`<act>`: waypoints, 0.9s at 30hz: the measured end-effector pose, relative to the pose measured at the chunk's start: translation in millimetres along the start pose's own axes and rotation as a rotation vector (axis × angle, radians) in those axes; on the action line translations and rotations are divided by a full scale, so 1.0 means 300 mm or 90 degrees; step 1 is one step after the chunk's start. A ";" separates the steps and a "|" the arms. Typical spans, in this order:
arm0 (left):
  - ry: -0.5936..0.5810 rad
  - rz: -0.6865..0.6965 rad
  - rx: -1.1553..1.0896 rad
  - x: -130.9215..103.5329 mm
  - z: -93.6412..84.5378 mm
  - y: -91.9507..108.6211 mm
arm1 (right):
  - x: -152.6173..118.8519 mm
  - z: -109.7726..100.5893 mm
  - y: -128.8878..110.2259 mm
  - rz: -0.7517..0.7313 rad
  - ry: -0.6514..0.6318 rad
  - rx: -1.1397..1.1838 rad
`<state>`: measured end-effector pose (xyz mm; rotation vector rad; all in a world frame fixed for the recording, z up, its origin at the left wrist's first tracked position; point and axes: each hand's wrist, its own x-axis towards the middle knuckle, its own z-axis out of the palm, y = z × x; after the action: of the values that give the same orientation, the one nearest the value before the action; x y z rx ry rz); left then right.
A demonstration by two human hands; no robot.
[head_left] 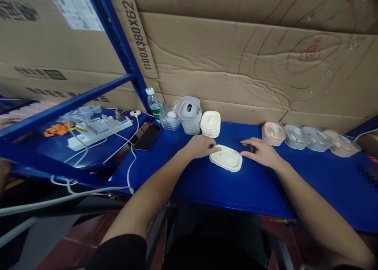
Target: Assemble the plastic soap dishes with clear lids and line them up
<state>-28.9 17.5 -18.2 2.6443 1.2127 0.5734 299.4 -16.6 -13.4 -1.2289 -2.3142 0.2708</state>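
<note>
Cream oval lids (226,158), apparently stacked, lie on the blue tabletop (201,183) in front of me. My left hand (201,147) is at their left end, with its thumb on the rim and the fingers curled; it pinches the edge. On the other side, my right hand (260,151) has its fingers apart and holds nothing, its thumb close to the right end of the lids. Just behind my left hand stands a stack of cream square lids (210,123).
Clear-grey containers (189,114), round clear tubs (170,116) and a bottle (154,104) stand back left, near a black phone (147,136). Filled containers (297,136) line the back right. White cables (129,171) and a blue frame (67,100) are left.
</note>
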 end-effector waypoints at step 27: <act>0.481 -0.063 -0.243 -0.026 -0.104 -0.095 | 0.008 0.009 -0.012 0.045 0.008 0.087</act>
<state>-66.0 30.3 -1.0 2.0712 1.2096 1.6877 294.2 -16.5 -13.4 -1.2421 -2.2046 0.4361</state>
